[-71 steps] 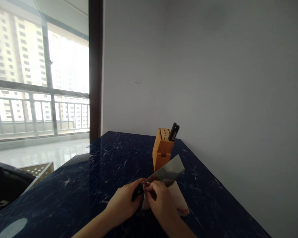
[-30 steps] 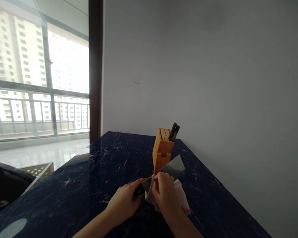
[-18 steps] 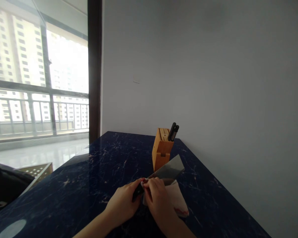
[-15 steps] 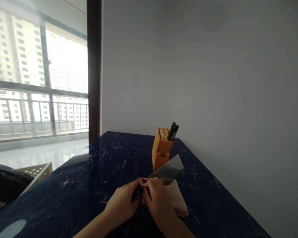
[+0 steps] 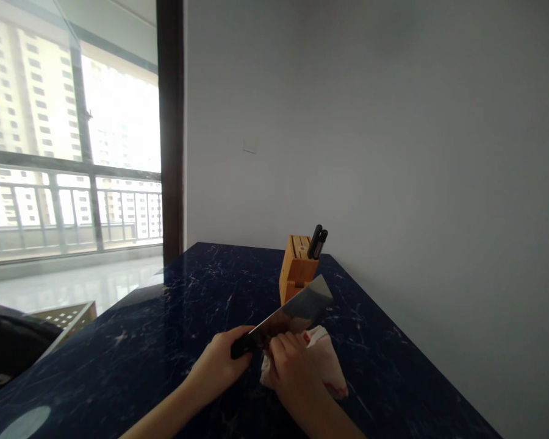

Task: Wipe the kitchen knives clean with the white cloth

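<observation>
My left hand (image 5: 225, 358) is closed around the black handle of a cleaver (image 5: 297, 310). The broad steel blade points up and to the right, tilted, in front of the knife block. Against the lower part of the blade, near the handle, my right hand (image 5: 295, 369) is closed on a white cloth (image 5: 328, 361) with red marks along its edge. Part of the cloth hangs out to the right of that hand and some shows on its left. My right fingertips are partly hidden by the cloth and blade.
A wooden knife block (image 5: 297, 268) stands beyond the blade, with black-handled tools (image 5: 318, 241) in its right side. Everything rests on a dark blue marbled table (image 5: 201, 292). A wall borders the right side. At the left are a dark bag-like thing (image 5: 13, 341) and a window.
The cleaver has risen and shifted slightly left, its blade now overlapping the block's lower front. My left hand moved left with the handle; the right hand moved slightly down the cloth side.
</observation>
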Demonstrator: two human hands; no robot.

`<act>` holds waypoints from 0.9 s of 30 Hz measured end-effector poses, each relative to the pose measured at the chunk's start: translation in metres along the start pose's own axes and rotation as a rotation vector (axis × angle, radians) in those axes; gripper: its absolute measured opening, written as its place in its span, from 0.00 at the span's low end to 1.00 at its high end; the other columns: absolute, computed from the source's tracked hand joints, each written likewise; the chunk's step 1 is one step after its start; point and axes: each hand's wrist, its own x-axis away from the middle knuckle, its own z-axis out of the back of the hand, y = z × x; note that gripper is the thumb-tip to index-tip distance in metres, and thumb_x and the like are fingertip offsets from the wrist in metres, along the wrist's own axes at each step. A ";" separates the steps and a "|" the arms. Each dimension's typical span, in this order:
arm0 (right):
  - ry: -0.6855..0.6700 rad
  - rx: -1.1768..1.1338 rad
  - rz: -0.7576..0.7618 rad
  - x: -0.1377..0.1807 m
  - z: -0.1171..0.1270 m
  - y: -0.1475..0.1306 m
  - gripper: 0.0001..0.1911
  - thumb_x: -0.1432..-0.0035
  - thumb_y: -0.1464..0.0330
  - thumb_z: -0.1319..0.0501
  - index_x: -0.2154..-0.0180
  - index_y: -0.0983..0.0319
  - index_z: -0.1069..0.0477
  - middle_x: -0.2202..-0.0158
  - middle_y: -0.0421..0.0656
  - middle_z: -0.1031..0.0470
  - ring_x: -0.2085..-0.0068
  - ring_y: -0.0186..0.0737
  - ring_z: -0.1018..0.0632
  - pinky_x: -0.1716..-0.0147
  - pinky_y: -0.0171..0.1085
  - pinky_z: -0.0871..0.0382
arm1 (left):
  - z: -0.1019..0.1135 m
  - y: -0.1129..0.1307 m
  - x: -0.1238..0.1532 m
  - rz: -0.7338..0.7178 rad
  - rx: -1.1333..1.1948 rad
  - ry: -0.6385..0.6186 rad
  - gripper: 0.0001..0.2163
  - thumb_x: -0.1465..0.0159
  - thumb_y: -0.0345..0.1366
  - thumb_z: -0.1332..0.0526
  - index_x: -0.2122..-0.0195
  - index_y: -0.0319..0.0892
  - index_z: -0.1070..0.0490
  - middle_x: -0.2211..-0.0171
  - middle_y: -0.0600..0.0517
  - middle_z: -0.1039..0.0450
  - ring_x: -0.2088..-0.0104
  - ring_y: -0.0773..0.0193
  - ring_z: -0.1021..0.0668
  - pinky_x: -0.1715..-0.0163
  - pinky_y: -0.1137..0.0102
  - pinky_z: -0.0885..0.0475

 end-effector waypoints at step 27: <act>0.126 -0.250 -0.346 -0.005 0.022 0.044 0.05 0.48 0.73 0.49 0.70 0.60 0.36 0.69 0.42 0.33 0.64 0.40 0.32 0.65 0.36 0.42 | 0.028 -0.012 -0.004 -0.052 0.098 -0.106 0.20 0.39 0.41 0.49 0.47 0.41 0.38 0.70 0.52 0.28 0.73 0.65 0.28 0.72 0.72 0.33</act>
